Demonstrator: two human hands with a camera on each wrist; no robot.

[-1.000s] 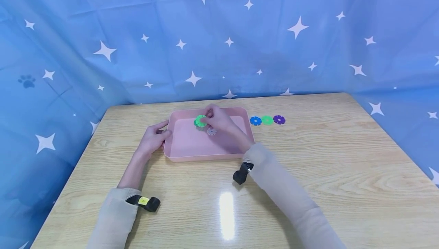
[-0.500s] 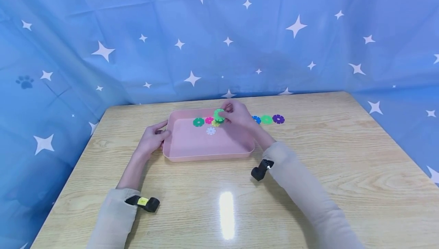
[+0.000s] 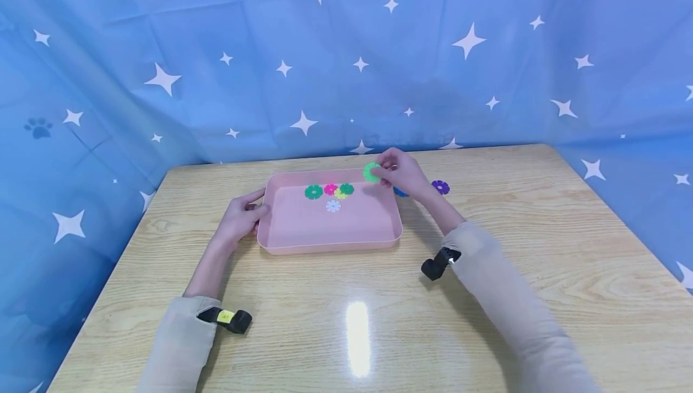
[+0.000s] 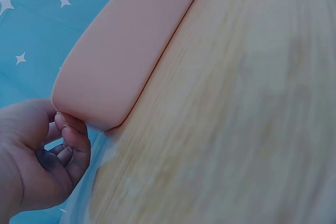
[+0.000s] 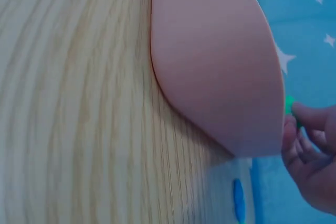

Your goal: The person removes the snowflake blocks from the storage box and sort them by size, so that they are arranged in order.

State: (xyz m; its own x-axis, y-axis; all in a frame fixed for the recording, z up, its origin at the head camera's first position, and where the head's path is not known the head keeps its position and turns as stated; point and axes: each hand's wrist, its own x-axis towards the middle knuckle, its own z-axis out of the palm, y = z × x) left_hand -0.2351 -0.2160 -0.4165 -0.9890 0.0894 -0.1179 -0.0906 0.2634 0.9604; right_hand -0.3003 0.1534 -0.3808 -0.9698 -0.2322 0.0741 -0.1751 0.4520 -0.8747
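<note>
A shallow pink tray stands on the table. My left hand grips its left wall at the rim; the left wrist view shows fingertips on the tray's wall. Over the tray's far right corner, my right hand pinches a light green snowflake disc between thumb and fingers. Inside the tray lie a dark green disc, a pink disc, a yellow disc, another dark green disc and a white disc. Some of these overlap.
Right of the tray, a blue disc and a purple disc lie on the wooden table. My right hand and wrist hide the spot between them. A blue star-patterned curtain hangs behind the table.
My right hand has moved right from the tray's middle to its far right corner, carrying the light green disc. The discs in the tray have come into sight. My left hand stays put.
</note>
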